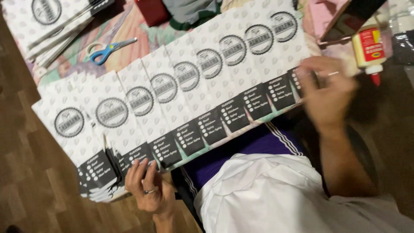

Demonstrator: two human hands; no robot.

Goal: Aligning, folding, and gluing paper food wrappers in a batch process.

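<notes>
A long overlapping row of flat white paper bags (pixel 185 92), each with a round black emblem and a black bottom flap, runs from lower left to upper right. My left hand (pixel 144 183), with a ring, rests its fingertips on the black flaps next to a thicker stack of bags (pixel 97 179) at the row's lower left end. My right hand (pixel 327 92), blurred, lies fingers spread over the black flap of the last bag at the upper right end. Neither hand grips anything.
Blue-handled scissors (pixel 108 49) lie on a patterned cloth (pixel 125 28) behind the row. Another pile of bags (pixel 51 21) sits at the top left. A white glue bottle with a red tip (pixel 368 47) lies at the top right. Wooden floor (pixel 30 172) shows at left.
</notes>
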